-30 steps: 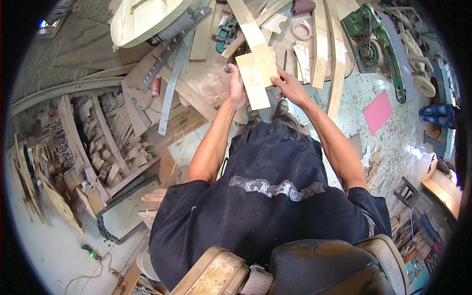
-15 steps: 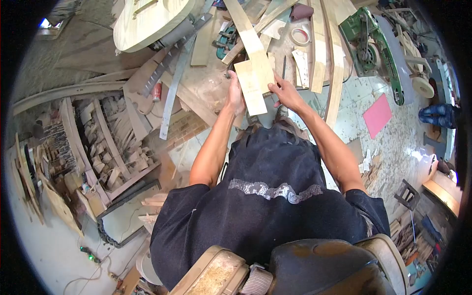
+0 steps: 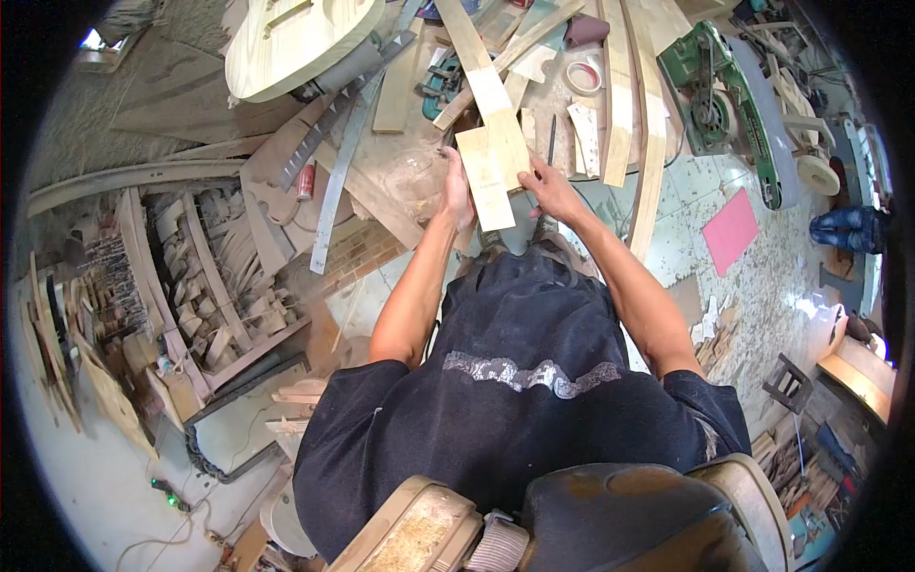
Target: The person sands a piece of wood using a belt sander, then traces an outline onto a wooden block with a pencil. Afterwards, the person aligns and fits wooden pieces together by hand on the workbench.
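Observation:
A long pale wooden guitar neck blank (image 3: 486, 176) reaches from the cluttered bench toward my body, its wide end nearest me. My left hand (image 3: 456, 195) is along the left edge of that wide end, thumb up and fingers partly hidden beneath the wood. On the opposite edge, my right hand (image 3: 555, 194) grips the blank between thumb and fingers. Just beyond lie a pencil-like dark stick (image 3: 553, 138), a roll of tape (image 3: 583, 77) and a teal clamp (image 3: 441, 86). Several wood strips surround them.
At upper left rests a pale guitar body (image 3: 300, 48) beside a long metal ruler (image 3: 341, 181). A green belt sander (image 3: 701, 91) stands at right. Wood offcuts (image 3: 219, 315) fill a rack at left. A pink sheet (image 3: 730, 231) lies on the floor. Another person's legs (image 3: 846, 229) show far right.
The wide end of the blank has shifted slightly down toward my body. Both hands keep their places on its edges. The view has moved only a little.

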A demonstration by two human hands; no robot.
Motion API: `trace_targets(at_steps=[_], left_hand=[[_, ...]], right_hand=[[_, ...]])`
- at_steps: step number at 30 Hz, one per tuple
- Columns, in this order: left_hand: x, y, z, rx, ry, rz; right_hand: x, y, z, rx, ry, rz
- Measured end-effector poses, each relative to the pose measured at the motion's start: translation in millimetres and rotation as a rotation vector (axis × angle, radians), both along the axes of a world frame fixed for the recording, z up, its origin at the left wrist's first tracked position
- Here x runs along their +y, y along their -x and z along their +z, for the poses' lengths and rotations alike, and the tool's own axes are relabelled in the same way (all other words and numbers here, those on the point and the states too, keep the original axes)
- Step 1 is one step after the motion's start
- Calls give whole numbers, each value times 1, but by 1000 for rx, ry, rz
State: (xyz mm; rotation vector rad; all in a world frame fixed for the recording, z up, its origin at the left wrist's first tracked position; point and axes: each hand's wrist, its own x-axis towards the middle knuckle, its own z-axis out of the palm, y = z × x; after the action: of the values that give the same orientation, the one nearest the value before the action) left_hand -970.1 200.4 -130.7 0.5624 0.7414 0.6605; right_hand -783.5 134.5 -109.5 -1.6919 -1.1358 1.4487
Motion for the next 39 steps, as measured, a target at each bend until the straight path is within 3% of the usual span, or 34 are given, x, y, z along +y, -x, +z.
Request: trace_targets(at_steps=[22, 25, 32, 36, 39], left_hand=[[0, 3, -6, -43, -9, -17], [1, 4, -27, -1, 115, -39], [-1, 18, -65, 204, 49, 13], [3, 49, -56, 228, 121, 41], [6, 66, -35, 371, -33, 164]], right_hand=[[-1, 1, -6, -39, 10, -10], [-1, 1, -9, -37, 9, -9], [-2, 18, -15, 4, -19, -2], [-1, 45, -30, 11, -38, -27], [6, 69, -5, 70, 15, 34]])
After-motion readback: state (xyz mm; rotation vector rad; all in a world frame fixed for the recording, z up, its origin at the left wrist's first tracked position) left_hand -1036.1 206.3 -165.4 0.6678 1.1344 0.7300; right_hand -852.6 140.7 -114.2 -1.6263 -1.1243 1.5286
